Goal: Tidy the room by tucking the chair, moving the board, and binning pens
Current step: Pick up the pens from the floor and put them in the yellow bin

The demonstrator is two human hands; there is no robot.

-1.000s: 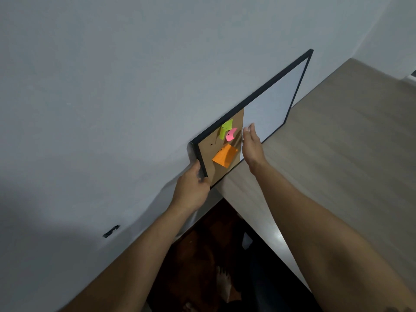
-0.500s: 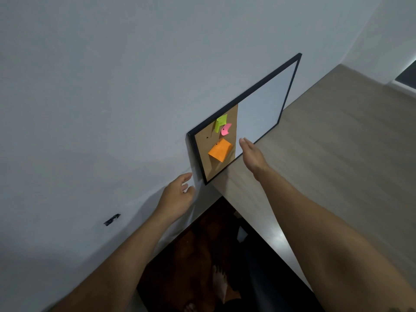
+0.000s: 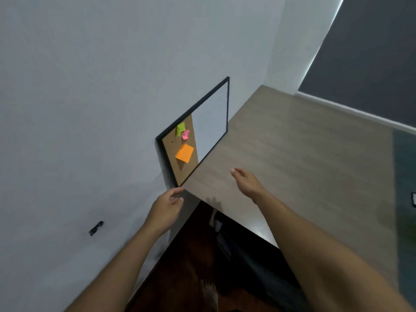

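Note:
The board (image 3: 210,113) has a black frame, a cork half and a white half. It stands on the wooden desk (image 3: 292,154), leaning against the white wall. Green, pink and orange sticky notes (image 3: 184,153) are pinned to the cork. My left hand (image 3: 166,208) hovers just below the board's near corner, fingers loosely curled, holding nothing. My right hand (image 3: 246,182) floats above the desk, a little to the right of the board, flat and empty. Neither hand touches the board. No chair or pens are in view.
The desk's near edge (image 3: 243,224) drops to a dark wooden floor (image 3: 191,266), where a bare foot (image 3: 209,293) shows. A dark mark (image 3: 96,228) sits on the wall at left. A dark blind (image 3: 371,64) fills the far right corner.
My left hand let go of the board's near edge and drew back. My right hand came off the board's face and moved right. The board stays leaning on the wall.

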